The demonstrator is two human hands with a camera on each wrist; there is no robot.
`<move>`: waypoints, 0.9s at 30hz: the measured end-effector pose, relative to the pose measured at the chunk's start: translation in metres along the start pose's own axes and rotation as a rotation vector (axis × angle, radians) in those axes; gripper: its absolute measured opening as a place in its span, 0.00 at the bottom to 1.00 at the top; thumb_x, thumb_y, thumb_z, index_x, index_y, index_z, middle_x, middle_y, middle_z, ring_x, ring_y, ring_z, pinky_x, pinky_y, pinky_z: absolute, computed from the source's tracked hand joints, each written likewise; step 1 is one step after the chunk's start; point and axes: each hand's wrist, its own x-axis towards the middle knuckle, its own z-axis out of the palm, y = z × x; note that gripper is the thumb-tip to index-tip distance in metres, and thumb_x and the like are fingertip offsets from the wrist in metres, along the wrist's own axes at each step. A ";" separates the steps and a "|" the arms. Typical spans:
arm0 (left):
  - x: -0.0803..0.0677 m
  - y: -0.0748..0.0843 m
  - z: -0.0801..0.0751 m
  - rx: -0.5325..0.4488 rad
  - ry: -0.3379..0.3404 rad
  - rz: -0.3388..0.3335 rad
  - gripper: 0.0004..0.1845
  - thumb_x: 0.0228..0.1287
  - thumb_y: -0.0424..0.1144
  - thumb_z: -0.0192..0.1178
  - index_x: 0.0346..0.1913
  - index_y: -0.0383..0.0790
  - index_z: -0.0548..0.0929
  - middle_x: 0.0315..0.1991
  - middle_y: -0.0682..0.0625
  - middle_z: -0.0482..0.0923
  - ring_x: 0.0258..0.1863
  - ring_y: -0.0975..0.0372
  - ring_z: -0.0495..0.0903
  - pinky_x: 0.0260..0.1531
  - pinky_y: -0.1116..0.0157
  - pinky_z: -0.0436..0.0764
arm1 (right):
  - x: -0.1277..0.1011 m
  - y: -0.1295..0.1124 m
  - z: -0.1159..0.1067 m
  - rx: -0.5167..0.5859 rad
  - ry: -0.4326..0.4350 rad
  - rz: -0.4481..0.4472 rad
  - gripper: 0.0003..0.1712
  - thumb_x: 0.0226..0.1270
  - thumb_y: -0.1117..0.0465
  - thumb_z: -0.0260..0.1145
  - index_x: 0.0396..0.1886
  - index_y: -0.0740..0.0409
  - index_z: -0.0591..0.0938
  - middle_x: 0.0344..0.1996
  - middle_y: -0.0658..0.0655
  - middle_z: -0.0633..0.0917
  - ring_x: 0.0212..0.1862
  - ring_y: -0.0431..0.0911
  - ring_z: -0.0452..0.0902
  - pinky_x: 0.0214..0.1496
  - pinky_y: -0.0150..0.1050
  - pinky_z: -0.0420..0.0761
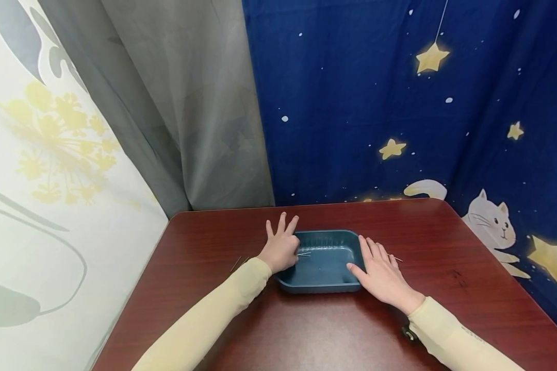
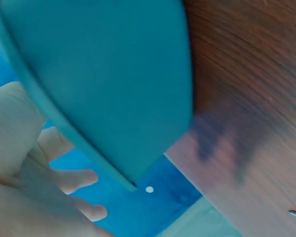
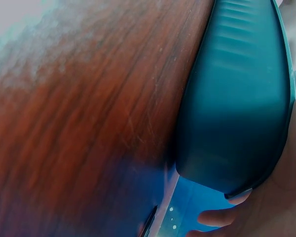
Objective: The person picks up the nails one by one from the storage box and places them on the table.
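Dark teal plastic tray [image 1: 322, 281], shallow, rectangular with rounded corners, sits on the red-brown wooden table [image 1: 213, 242] near the middle, a bit toward the far edge. We read its long axis as running left to right across the table, open side up, short ends toward each hand. Ribbing shows along its far inner wall.

Our left hand [image 1: 280, 246] lies at the tray's left end, fingers spread and straight, pointing away toward the curtains, palm edge against the tray's rim. A thin metal pin [image 1: 304, 254] shows right at that hand, over the tray's left rim; we cannot tell whether the thumb pinches it. Our right hand [image 1: 382, 275] lies flat at the tray's right end, fingers straight and close together, thumb touching the near right corner. Another thin pin [image 1: 396, 258] lies on the table just beyond the right fingers. Two more thin pins [image 1: 239, 263] lie on the table left of the left wrist.

Both wrist views show the tray's outer wall close up against the wood grain, fingertips [image 2: 84, 178] under the rim.

Both arms wear pale yellow sleeves [image 1: 213, 314]. Behind the table hang a grey curtain [image 1: 181, 103] and a navy cloth with stars and a cat [image 1: 399, 103].
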 end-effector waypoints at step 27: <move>-0.037 -0.043 -0.045 -0.124 0.259 -0.206 0.11 0.59 0.36 0.67 0.20 0.47 0.85 0.76 0.34 0.56 0.76 0.35 0.40 0.64 0.26 0.41 | -0.001 -0.001 -0.001 0.001 -0.003 -0.001 0.52 0.73 0.38 0.60 0.81 0.61 0.50 0.76 0.70 0.57 0.74 0.70 0.50 0.65 0.76 0.52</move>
